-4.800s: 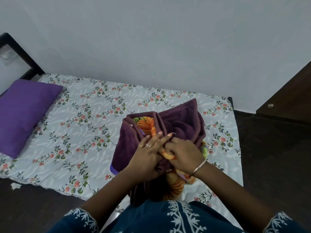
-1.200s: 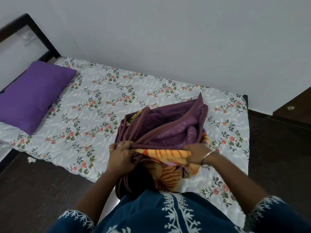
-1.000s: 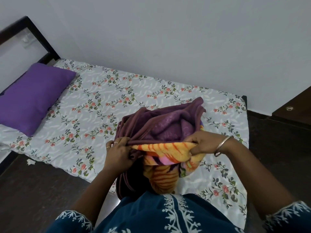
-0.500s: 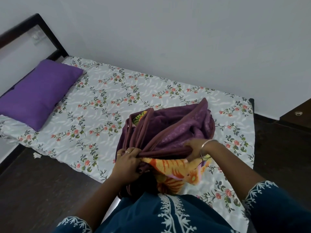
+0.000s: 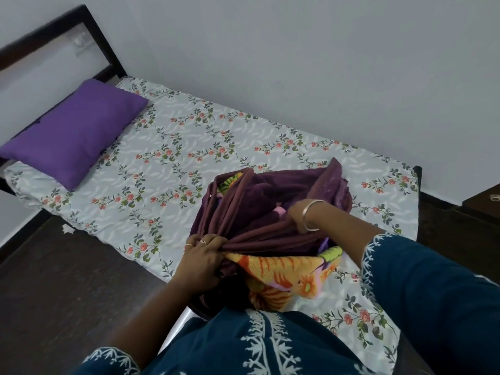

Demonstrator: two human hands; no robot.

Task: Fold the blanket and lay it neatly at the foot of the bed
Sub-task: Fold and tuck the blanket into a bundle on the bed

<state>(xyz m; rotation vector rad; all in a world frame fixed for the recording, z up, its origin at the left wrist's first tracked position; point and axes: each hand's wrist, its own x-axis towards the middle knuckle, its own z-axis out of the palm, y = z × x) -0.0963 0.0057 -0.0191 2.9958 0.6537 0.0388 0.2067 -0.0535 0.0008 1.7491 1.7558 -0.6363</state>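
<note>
A thick blanket [image 5: 257, 207], dark purple outside with an orange and yellow flower print inside, lies bunched in several layers on the near right part of the bed [image 5: 173, 163]. My left hand [image 5: 201, 262] grips a bundle of its purple edges at the near left corner. My right hand [image 5: 297, 216] reaches down between the purple folds; its fingers are hidden in the cloth. A printed flap hangs over the bed's near side, against my body.
A purple pillow [image 5: 70, 131] lies at the head of the bed on the left, by the dark headboard [image 5: 94, 41]. A white wall runs along the far side. Dark floor lies to the near left, and dark wooden furniture [image 5: 484, 201] stands at the right.
My right hand has let go of the orange printed edge and pushed deeper into the purple folds. My left hand keeps its grip on the gathered edges. The view has shifted slightly.
</note>
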